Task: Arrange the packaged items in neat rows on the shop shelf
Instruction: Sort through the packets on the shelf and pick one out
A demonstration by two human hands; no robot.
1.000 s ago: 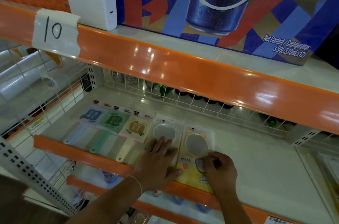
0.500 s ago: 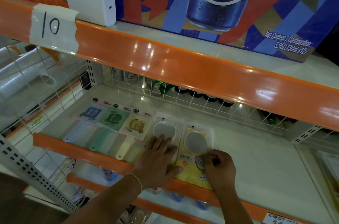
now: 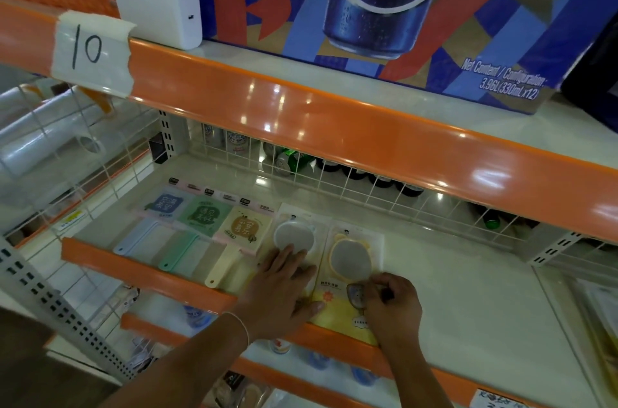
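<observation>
Five flat packs lie side by side on the white shelf (image 3: 461, 277): a blue pack (image 3: 164, 205), a green pack (image 3: 202, 217), a beige pack (image 3: 245, 228), a white round-mirror pack (image 3: 294, 232) and a yellow mirror pack (image 3: 351, 257). My left hand (image 3: 284, 287) rests flat, fingers spread, on the lower half of the white mirror pack. My right hand (image 3: 391, 304) has its fingers curled and pinches the lower right part of the yellow pack near the shelf's front edge.
The orange lip of the upper shelf (image 3: 334, 126) overhangs the work area; a taped label (image 3: 92, 53), a white box (image 3: 157, 6) and a big drinks carton (image 3: 384, 6) sit there. Cans (image 3: 287, 160) stand behind a wire grid at the back. More stock lies below.
Both hands stay on the two mirror packs with almost no shift. The view has tilted slightly, nothing else moved.
</observation>
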